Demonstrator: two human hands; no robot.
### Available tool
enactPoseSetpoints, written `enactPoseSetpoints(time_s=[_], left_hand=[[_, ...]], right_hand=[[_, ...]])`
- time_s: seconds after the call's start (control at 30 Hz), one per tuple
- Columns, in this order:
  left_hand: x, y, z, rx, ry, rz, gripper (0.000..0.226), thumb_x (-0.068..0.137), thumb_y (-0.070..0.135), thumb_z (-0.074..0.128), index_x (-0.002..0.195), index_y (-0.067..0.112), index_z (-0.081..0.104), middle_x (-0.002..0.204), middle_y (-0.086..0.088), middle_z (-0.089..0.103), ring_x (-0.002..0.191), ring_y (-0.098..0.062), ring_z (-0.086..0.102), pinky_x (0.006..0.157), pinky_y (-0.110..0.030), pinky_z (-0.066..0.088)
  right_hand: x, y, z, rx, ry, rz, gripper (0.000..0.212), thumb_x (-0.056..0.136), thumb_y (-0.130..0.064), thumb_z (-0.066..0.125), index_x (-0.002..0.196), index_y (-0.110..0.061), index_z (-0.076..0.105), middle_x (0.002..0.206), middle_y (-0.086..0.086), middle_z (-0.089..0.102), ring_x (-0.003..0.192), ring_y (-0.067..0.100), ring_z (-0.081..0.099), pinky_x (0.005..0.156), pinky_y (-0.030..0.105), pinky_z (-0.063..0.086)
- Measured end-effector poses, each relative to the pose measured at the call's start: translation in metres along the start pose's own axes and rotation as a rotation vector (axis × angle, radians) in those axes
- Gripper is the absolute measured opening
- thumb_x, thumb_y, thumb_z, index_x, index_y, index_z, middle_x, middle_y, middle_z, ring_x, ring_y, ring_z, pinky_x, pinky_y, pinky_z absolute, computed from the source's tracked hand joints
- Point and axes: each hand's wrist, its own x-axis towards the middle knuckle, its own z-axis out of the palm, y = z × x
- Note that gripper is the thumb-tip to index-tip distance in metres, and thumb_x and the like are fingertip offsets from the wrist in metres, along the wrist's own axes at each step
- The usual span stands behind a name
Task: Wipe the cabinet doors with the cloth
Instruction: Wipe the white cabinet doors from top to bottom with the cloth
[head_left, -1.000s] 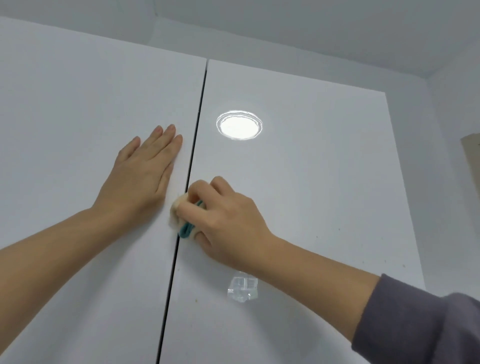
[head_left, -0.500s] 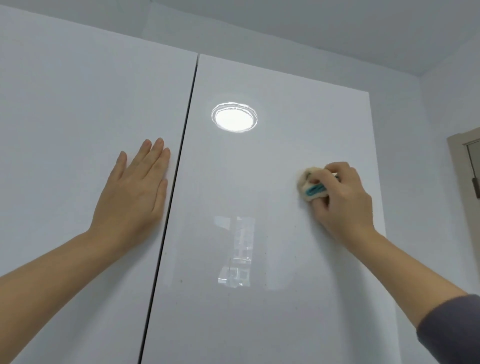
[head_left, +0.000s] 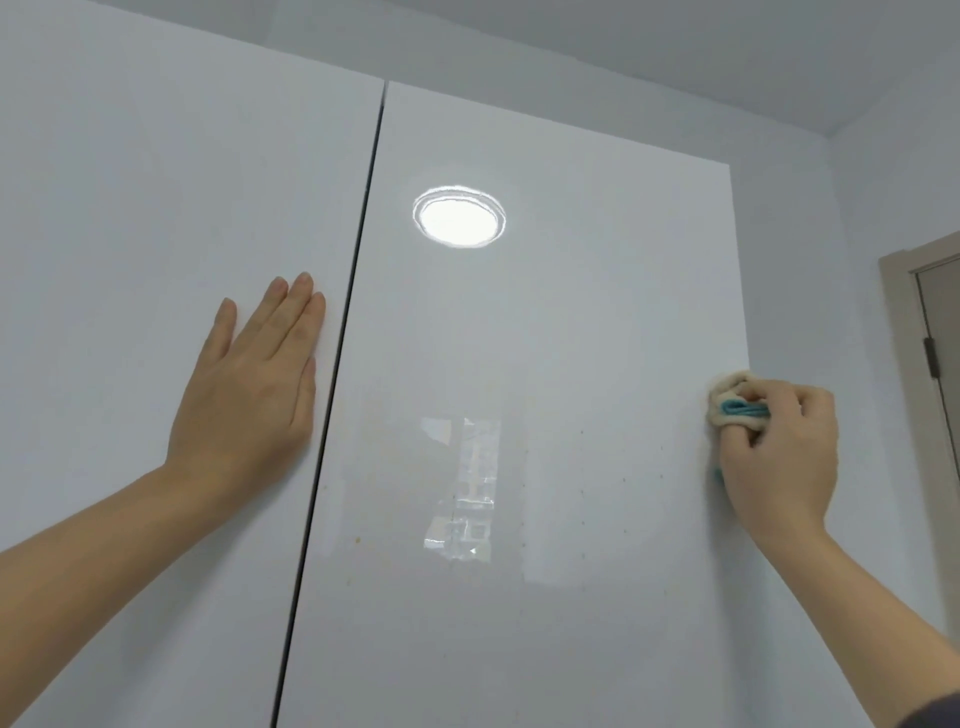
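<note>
The left cabinet door (head_left: 130, 234) fills the left side, glossy white and closed. The left hand (head_left: 249, 395) lies flat against it, fingers straight and together, pointing up, holding nothing. It sits just beside the dark seam (head_left: 337, 374) that divides the 2 doors, and reads as a brace that keeps the panel steady.

Past the seam is the right cabinet door (head_left: 571, 312), also closed. High on it shines the round reflection of a ceiling light (head_left: 458, 215), with a paler patch of reflection (head_left: 462, 488) lower down. Small specks dot the lower part of this door: 1 yellowish spot (head_left: 357, 540) near the seam and several darker flecks (head_left: 662, 475) toward the right side.

At that door's right edge the cloth (head_left: 737, 402), cream with a teal band, is bunched up and pressed to the surface. The right hand (head_left: 784, 457) grips it with curled fingers, knuckles toward the camera. Beyond it are the plain wall (head_left: 810, 260) and a door frame (head_left: 904, 364) at the far right.

The step in hand looks like a sideways pass over the right door, now at the end of its reach. The next move probably calls for dropping the cloth a little and drawing it back toward the seam, with enough pressure to lift the flecks below. The left door would then need its own passes.
</note>
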Motion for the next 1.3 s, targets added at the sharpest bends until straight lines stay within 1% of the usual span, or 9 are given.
enactPoseSetpoints(time_s=[0.33,0.5,0.6,0.73,0.83,0.93,1.03,1.17,1.3], left_hand=[[0.000,-0.001,0.002,0.010,0.006,0.011,0.055,0.098,0.017,0.021,0.151,0.004,0.031,0.160,-0.007,0.025,0.149,-0.021,0.020,0.121,-0.049,0.012],[0.001,-0.002,0.001,-0.023,-0.006,0.005,0.056,0.097,0.019,0.021,0.151,0.006,0.031,0.161,-0.004,0.024,0.149,-0.018,0.018,0.122,-0.047,0.009],[0.001,-0.003,-0.001,-0.067,-0.014,0.002,0.057,0.097,0.022,0.020,0.152,0.009,0.030,0.161,-0.002,0.023,0.149,-0.016,0.017,0.122,-0.045,0.007],[0.001,-0.005,-0.003,-0.067,-0.029,0.013,0.056,0.099,0.022,0.018,0.153,0.010,0.027,0.162,-0.001,0.020,0.150,-0.015,0.013,0.122,-0.044,0.005],[0.001,-0.006,-0.002,-0.065,-0.022,0.014,0.055,0.100,0.021,0.018,0.153,0.009,0.027,0.162,-0.001,0.020,0.150,-0.015,0.013,0.122,-0.045,0.006],[0.000,-0.005,-0.003,-0.057,-0.017,0.025,0.054,0.100,0.020,0.019,0.152,0.007,0.027,0.161,-0.004,0.021,0.150,-0.018,0.015,0.122,-0.046,0.007],[-0.004,-0.004,-0.005,-0.031,-0.020,0.038,0.055,0.100,0.020,0.020,0.151,0.004,0.028,0.161,-0.008,0.023,0.150,-0.022,0.017,0.121,-0.049,0.009],[-0.018,0.000,-0.008,0.006,-0.021,0.059,0.055,0.099,0.019,0.022,0.151,0.002,0.029,0.161,-0.009,0.023,0.149,-0.024,0.017,0.121,-0.052,0.010],[-0.028,0.006,-0.009,0.017,-0.021,0.073,0.054,0.099,0.018,0.023,0.151,0.002,0.030,0.160,-0.010,0.024,0.149,-0.024,0.019,0.121,-0.052,0.010]], right_hand=[[-0.039,-0.104,0.033,0.097,-0.016,-0.161,0.030,0.075,-0.003,0.058,0.100,-0.020,0.061,0.109,0.003,0.049,0.099,0.026,0.048,0.059,0.033,0.043],[-0.081,-0.179,0.056,0.144,-0.083,-0.401,0.032,0.067,-0.006,0.062,0.094,-0.023,0.064,0.100,0.000,0.052,0.089,0.024,0.048,0.048,0.026,0.039],[-0.107,-0.210,0.066,0.135,-0.124,-0.558,0.036,0.062,0.001,0.063,0.092,-0.018,0.066,0.096,0.003,0.055,0.082,0.023,0.045,0.043,0.023,0.029],[-0.139,-0.225,0.070,0.201,-0.149,-0.778,0.030,0.069,0.004,0.051,0.086,-0.015,0.067,0.089,0.003,0.058,0.072,0.023,0.043,0.045,0.026,0.029],[-0.145,-0.217,0.070,0.255,-0.175,-0.909,0.032,0.077,0.005,0.040,0.081,-0.015,0.065,0.087,0.003,0.060,0.069,0.023,0.040,0.044,0.027,0.032],[-0.133,-0.200,0.064,0.235,-0.205,-1.010,0.031,0.079,0.004,0.041,0.082,-0.014,0.065,0.087,0.004,0.061,0.069,0.024,0.042,0.045,0.030,0.036],[-0.115,-0.174,0.052,0.174,-0.190,-1.003,0.031,0.072,0.003,0.047,0.083,-0.016,0.068,0.089,0.004,0.063,0.070,0.025,0.047,0.047,0.028,0.035],[-0.088,-0.127,0.037,0.077,-0.157,-0.850,0.037,0.058,0.001,0.064,0.087,-0.021,0.070,0.094,0.001,0.062,0.079,0.025,0.053,0.048,0.021,0.031],[-0.070,-0.084,0.025,0.039,-0.127,-0.704,0.038,0.066,-0.003,0.066,0.096,-0.025,0.059,0.104,-0.004,0.051,0.089,0.023,0.049,0.046,0.021,0.035]])
